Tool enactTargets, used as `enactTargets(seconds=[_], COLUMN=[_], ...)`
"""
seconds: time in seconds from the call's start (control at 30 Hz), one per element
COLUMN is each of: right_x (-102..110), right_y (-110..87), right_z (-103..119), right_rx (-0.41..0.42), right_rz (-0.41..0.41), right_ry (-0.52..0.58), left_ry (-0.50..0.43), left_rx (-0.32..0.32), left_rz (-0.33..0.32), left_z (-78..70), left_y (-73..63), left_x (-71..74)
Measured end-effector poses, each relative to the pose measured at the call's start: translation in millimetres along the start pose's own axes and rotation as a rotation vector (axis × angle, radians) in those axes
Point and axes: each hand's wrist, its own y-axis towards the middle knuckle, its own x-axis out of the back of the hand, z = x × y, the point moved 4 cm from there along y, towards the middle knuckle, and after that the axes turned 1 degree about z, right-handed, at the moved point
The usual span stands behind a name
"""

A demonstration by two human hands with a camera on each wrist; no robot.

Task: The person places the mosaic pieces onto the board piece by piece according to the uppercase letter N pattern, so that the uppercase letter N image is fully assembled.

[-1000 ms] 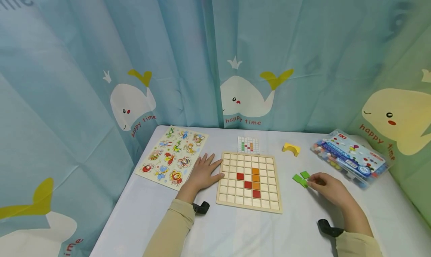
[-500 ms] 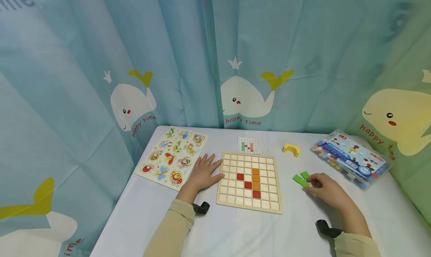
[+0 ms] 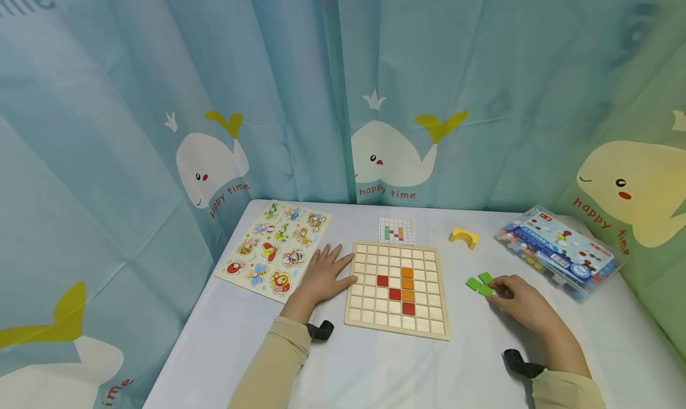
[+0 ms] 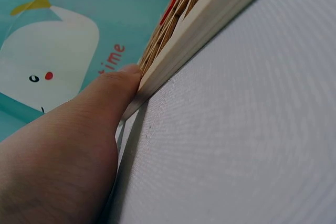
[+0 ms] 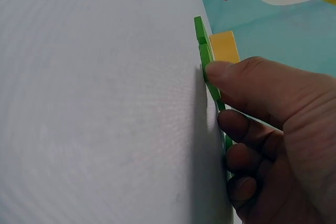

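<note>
R hand [image 3: 517, 300] is over the counter's [image 3: 375, 376] right half, approx. midway btwn far & near parts. Thumb & index finger nearly closed, pinching a flat green square tile [image 3: 485, 290] at its edge; other fingers curled. Can't tell if it's lifted off the white cloth. Two more green tiles [image 3: 474, 284] sit right by it, nearer the counter's far edge & left side.

L hand [image 3: 323, 276] lies flat, fingers spread & holding nothing, thumb against the left side of the pale wooden grid board [image 3: 370, 319] w/ red & orange squares in its cells.

Handling (my guess): tile prob. light, stiff, hard to break; thin & smooth, so might slide on the cloth or slip. Best hold = opposite edges, thumb vs. index, leaving the flat face free.

Views: head cam gives the layout, incl. small printed grid card [image 3: 395, 231] near the far edge & yellow arch block [image 3: 463, 237] to its right. R wrist cam shows tile thickness, thumb on its edge, plus green bits behind the fingers that head cam doesn't show. L wrist cam shows the board's side wall & thumb contact; no green tile there.
</note>
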Motion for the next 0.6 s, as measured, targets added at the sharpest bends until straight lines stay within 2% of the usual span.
enactTargets(seconds=[0.6], right_x=[0.9], right_y=[0.0], right_z=[-1.6], right_rx=[-0.002], right_rz=[-0.026], right_ry=[0.016], left_ry=[0.001], left_rx=[0.007], left_rz=[0.006], left_z=[1.4], left_y=[0.8], left_x=[-1.6])
